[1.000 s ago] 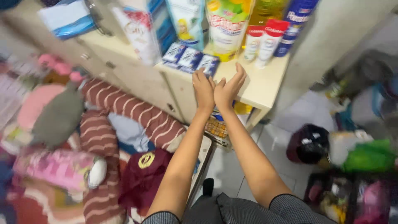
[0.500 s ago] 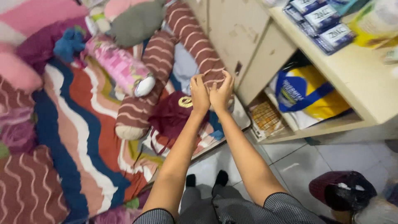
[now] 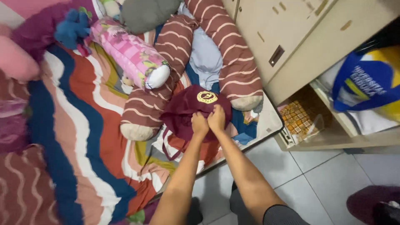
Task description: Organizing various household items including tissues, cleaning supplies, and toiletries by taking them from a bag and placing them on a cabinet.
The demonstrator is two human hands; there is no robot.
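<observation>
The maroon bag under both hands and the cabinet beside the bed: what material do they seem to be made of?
The maroon bag looks like soft matte cloth: it sags, creases, and has thin drawstrings and a round yellow emblem. The left hand and right hand rest on it. The cabinet seems to be painted metal or laminate, beige, smooth, with recessed slot handles; which of the two is unclear.

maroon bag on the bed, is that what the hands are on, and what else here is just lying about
In hand:
- maroon drawstring bag, with a round yellow emblem
- left hand and right hand, both on the bag

Lying about:
- striped brown bolsters
- pink floral bolster
- wavy striped blanket
- blue and yellow bag on the cabinet shelf
</observation>
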